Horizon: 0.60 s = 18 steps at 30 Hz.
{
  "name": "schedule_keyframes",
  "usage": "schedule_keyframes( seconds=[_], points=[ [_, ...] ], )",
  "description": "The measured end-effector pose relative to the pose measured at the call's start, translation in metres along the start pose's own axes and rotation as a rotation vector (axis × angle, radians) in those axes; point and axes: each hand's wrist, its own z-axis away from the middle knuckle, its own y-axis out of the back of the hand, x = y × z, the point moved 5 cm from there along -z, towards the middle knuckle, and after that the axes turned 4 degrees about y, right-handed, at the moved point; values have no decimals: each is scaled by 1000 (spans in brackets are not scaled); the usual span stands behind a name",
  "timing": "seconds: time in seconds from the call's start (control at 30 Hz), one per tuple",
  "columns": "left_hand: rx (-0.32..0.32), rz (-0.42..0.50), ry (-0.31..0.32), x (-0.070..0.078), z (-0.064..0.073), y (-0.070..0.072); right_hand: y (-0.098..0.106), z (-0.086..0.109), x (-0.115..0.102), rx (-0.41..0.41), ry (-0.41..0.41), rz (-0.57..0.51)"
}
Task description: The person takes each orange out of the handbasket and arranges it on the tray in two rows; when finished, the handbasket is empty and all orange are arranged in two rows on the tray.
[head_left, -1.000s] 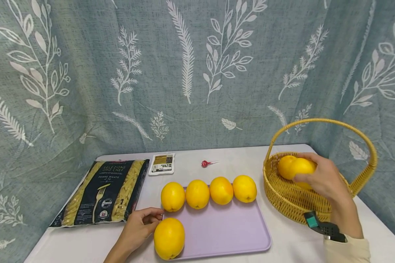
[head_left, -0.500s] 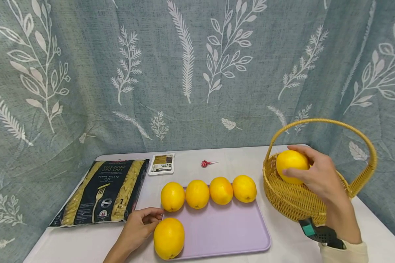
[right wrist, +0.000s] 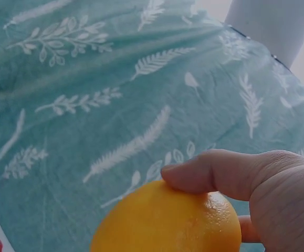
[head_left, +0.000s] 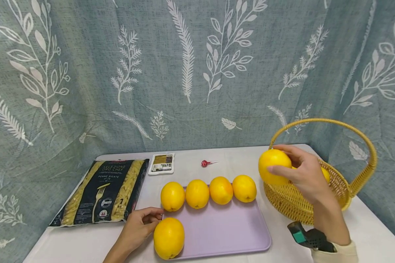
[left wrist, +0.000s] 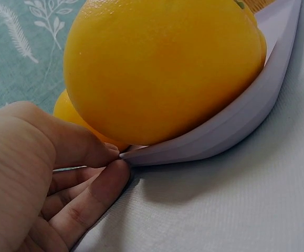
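Observation:
My right hand grips an orange between thumb and fingers, raised over the left rim of the wicker basket. Part of another orange shows inside the basket behind the hand. My left hand pinches the left rim of the lilac tray; in the left wrist view the thumb and a finger meet on that rim. Just beside it, an orange sits in the tray's near left corner. Several more oranges stand in a row along the tray's far side.
A bag of penne pasta lies left of the tray. Behind the tray are a small flat packet and a red lollipop. The basket's tall handle arches up at the right. A patterned curtain hangs behind the table.
My right hand has lifted the orange out of the basket's hollow and moved it left to the rim. The left hand and the tray have stayed put.

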Motion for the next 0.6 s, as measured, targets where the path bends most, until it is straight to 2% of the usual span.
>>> schedule_keyframes(
  seconds=[0.13,0.3,0.47,0.6],
  points=[
    [5,-2,-2,0,1,0,-13,-1,-4,-31,1,-38],
    [7,-5,3,-1,2,0,-33,-2,-7,-80,-41,-78],
    [5,-8,18,-1,2,-1,-51,-2,-6,-142,-97,-49],
    [14,-11,15,0,1,-1,-66,-4,-3,-180,-112,-18]
  ],
)
